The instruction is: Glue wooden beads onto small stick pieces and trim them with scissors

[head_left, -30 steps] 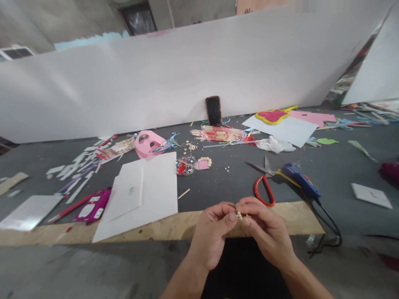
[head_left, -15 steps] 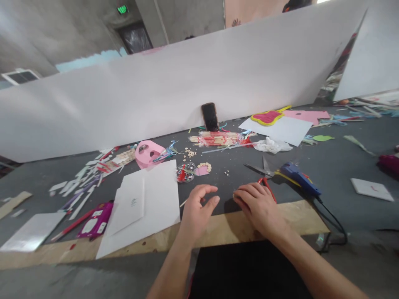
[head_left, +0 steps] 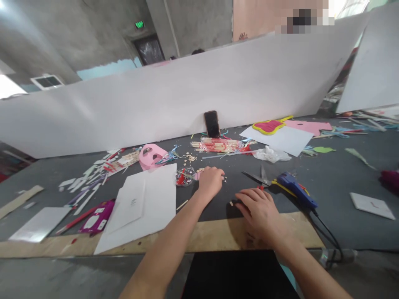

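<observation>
My left hand (head_left: 211, 181) reaches forward over the grey table, fingers curled down onto a small pink card with pale beads (head_left: 199, 171); what it grips is hidden. My right hand (head_left: 258, 207) lies flat on the table nearer me, fingers stretched out to the left. A tiny pale wooden piece (head_left: 231, 203) sits at its fingertips. The hand covers the red handles of the scissors (head_left: 257, 177), whose blades stick out behind it. A round clear dish of coloured bits (head_left: 184, 177) stands just left of my left hand.
A blue glue gun (head_left: 296, 190) with its black cable lies right of my right hand. White paper sheets (head_left: 149, 203), a pink mask shape (head_left: 151, 154), a bundle of sticks (head_left: 221, 145), a phone (head_left: 212, 123) and paper scraps (head_left: 90, 174) lie about. A white board (head_left: 187, 91) walls the back.
My hands were pinched together on a small beaded piece near me. They parted: the right hand went down flat on the table, the left hand reached forward to the beads.
</observation>
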Motion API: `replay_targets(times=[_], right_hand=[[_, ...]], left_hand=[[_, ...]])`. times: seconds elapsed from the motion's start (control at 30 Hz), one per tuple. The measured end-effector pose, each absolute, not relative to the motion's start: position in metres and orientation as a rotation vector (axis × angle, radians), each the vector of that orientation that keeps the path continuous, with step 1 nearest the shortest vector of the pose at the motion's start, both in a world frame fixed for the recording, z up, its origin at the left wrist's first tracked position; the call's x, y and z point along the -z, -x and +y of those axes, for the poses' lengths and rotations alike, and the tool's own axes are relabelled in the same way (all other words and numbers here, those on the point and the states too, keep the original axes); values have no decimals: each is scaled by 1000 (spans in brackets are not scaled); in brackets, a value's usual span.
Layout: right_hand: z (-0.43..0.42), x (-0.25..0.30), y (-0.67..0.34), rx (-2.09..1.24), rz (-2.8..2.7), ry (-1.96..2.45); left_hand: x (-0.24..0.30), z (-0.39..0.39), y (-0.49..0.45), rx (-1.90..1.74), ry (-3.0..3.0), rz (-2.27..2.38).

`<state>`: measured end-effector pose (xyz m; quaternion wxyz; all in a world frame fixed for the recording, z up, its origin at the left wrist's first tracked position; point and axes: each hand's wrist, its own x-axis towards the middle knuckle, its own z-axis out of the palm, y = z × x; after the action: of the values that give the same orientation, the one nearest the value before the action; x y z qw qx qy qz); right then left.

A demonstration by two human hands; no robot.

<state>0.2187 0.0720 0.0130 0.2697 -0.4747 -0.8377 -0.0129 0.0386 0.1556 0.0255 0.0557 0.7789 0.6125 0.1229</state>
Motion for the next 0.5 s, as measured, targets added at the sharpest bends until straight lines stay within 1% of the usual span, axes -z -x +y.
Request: replay_targets(times=[0.27, 0.5], right_hand=[[59, -21, -256, 20, -2119, 1193], [58, -24, -280, 91, -2055, 1223]], left_hand=[[-20, 159, -43, -174, -2414, 1936], [-21, 156, -44, -172, -2427, 1940]])
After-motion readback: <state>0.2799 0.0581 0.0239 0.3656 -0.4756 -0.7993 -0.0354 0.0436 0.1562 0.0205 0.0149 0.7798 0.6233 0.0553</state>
